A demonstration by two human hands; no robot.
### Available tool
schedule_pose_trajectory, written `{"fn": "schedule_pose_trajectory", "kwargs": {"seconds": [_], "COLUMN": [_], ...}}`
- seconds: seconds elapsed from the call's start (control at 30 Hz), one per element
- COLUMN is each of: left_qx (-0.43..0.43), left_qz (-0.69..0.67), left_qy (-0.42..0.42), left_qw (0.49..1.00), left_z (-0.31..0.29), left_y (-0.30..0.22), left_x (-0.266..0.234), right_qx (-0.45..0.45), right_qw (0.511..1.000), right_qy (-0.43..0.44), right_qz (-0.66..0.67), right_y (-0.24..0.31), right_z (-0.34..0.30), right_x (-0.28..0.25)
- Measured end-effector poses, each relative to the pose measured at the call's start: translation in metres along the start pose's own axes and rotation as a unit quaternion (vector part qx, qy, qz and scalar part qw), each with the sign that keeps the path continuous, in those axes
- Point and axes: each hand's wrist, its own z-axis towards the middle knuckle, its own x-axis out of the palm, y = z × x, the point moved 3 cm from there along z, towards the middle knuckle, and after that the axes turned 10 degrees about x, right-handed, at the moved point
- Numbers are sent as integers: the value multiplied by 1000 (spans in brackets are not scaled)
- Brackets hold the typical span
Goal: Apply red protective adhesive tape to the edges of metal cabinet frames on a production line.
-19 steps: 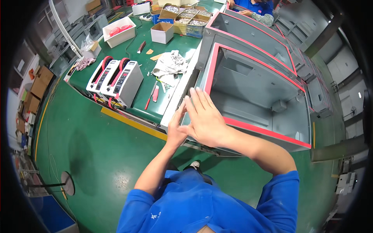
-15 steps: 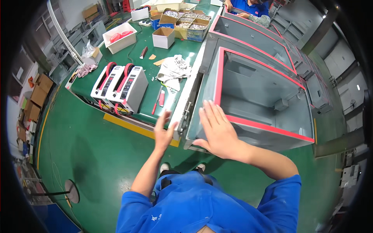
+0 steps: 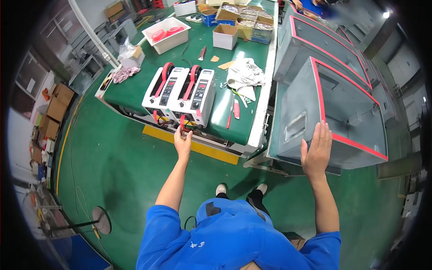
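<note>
A worker at a green bench (image 3: 220,127), seen from above, with one arm out to either side. The left hand (image 3: 182,146) is at the front of the right-hand one of two white tape machines (image 3: 205,96), its fingertips drawn narrow at the red strip (image 3: 182,120) that hangs from the outlet; whether thumb and finger have closed on the strip, I cannot tell. The other tape machine (image 3: 156,95) stands just beside it, with a red strip of its own at the front.

The right hand (image 3: 317,150) is flat, fingers long and together, thumb apart, with nothing visible in it. It lies over the near corner of a grey cabinet (image 3: 294,101), where a red band (image 3: 357,145) runs around the opening; whether the palm presses on the metal cannot be made out. The cabinet sits to the right of the bench, its opening turned away from the machines.

The step in hand appears to be the taking of tape at the outlet. A sound hold would call for thumb and finger on opposite faces of the strip and a straight, even draw clear of the machine, with the sticky side kept free of folds.
</note>
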Motion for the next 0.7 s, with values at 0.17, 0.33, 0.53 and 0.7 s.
{"fn": "schedule_pose_trajectory", "kwargs": {"seconds": [0.17,0.33,0.53,0.7], "left_qx": [14,27,16,7], "left_qz": [56,-15,-56,-27], "left_qy": [-64,-32,29,124], "left_qw": [996,999,998,992], "left_z": [12,32,38,-14], "left_y": [11,29,44,31], "left_x": [12,6,-8,-29], "right_qx": [29,52,60,51], "right_qw": [999,998,996,996], "right_qy": [12,-15,-29,-52], "right_qz": [-12,34,54,49], "right_y": [5,8,1,-4], "right_z": [-2,4,2,-1], "right_x": [6,4,8,10]}}
